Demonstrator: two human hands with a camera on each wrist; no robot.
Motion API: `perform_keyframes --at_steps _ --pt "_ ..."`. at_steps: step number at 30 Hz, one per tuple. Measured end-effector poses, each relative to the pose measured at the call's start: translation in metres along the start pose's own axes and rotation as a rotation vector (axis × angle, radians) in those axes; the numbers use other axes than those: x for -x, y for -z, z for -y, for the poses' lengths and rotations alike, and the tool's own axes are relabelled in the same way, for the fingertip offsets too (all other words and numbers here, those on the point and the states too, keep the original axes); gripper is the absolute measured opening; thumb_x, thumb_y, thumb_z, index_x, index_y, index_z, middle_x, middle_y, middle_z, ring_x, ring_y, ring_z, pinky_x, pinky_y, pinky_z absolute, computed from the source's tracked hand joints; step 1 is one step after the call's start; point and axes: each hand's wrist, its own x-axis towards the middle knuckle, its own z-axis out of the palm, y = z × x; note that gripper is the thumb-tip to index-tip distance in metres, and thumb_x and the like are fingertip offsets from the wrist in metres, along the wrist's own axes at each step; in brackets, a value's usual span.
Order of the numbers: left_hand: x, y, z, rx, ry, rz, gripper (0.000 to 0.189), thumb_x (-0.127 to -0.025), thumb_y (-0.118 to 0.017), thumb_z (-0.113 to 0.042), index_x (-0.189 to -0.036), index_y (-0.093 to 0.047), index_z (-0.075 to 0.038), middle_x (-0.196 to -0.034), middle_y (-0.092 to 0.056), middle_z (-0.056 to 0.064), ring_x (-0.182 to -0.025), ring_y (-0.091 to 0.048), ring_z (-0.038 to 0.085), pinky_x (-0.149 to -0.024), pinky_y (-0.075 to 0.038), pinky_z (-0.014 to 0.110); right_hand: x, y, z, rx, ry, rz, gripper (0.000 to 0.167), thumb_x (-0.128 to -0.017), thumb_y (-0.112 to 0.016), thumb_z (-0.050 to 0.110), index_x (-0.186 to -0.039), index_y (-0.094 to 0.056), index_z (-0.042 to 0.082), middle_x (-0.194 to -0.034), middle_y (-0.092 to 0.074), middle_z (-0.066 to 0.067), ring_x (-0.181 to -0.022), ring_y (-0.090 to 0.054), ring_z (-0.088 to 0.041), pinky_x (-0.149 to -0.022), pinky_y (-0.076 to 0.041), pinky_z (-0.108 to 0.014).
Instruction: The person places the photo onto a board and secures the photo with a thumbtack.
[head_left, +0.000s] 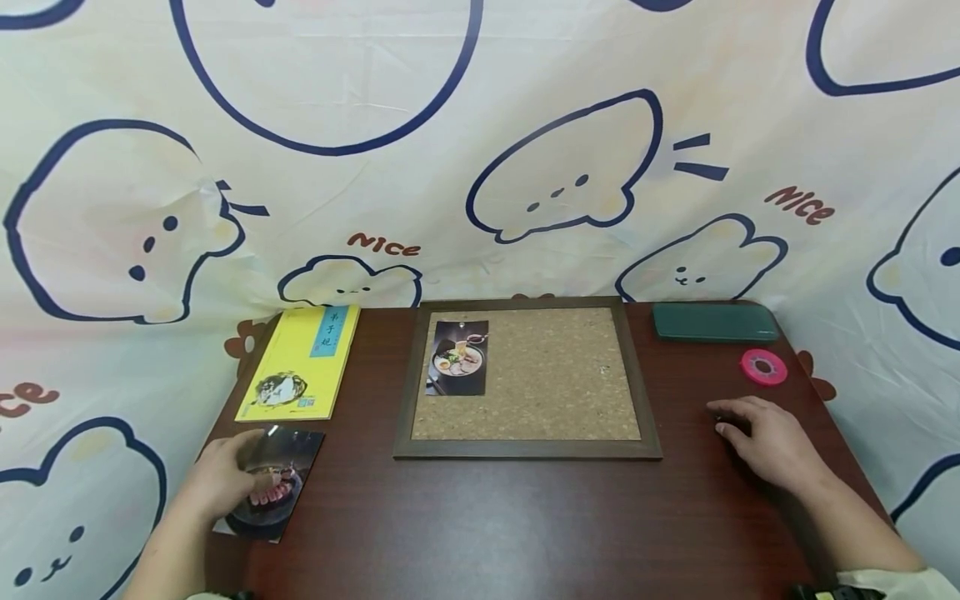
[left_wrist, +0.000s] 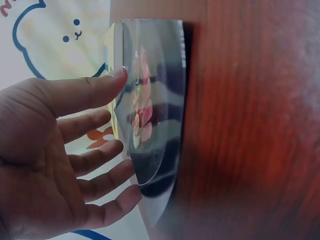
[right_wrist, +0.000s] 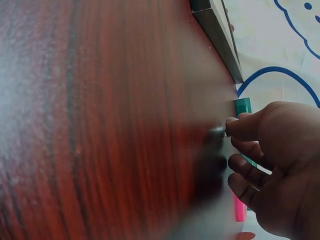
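My left hand (head_left: 219, 477) is over a dark photo card (head_left: 288, 498) printed with slices of pink meat in a bowl, at the table's left. In the left wrist view its thumb and loosely spread fingers reach the card's near side. Whether they touch it is hard to tell. At the right my right hand (head_left: 772, 442) is low over the table, thumb and index finger together on a tiny shiny pin-like thing (right_wrist: 218, 131), mostly hidden. Between the hands lies a framed cork board (head_left: 555, 375). A ramen photo (head_left: 459, 383) is on its left part.
A yellow book (head_left: 300, 367) lies at the back left, beyond the meat photo. At the back right are a dark green case (head_left: 716, 323) and a pink round disc (head_left: 763, 379). Printed cloth (head_left: 540, 275) walls the table's back and sides.
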Motion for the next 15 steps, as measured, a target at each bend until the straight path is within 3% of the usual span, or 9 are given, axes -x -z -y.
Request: perform_keyframes --at_steps 9,15 --pt "-0.0004 -0.0045 0.0030 -0.007 0.060 0.031 0.090 -0.080 -0.086 -0.023 -0.150 -0.040 0.010 -0.144 -0.029 0.045 -0.130 -0.030 0.067 -0.101 -0.032 0.078 -0.0005 -0.0052 -0.0019 0.014 0.031 -0.048 0.030 -0.090 -0.077 0.007 -0.119 -0.073 0.004 -0.111 -0.068 -0.020 -0.098 -0.064 -0.039 -0.081 -0.050 -0.061" --pt "-0.0021 -0.0029 0.0028 -0.026 0.046 0.050 0.075 -0.080 -0.084 -0.017 -0.143 -0.051 0.008 -0.144 -0.042 0.042 -0.128 -0.040 0.062 -0.099 -0.037 0.076 -0.0012 -0.0058 -0.0023 0.013 0.032 -0.038 0.027 -0.090 -0.076 0.007 -0.117 -0.074 0.003 -0.113 -0.069 -0.022 -0.101 -0.064 -0.043 -0.084 -0.049 -0.064"
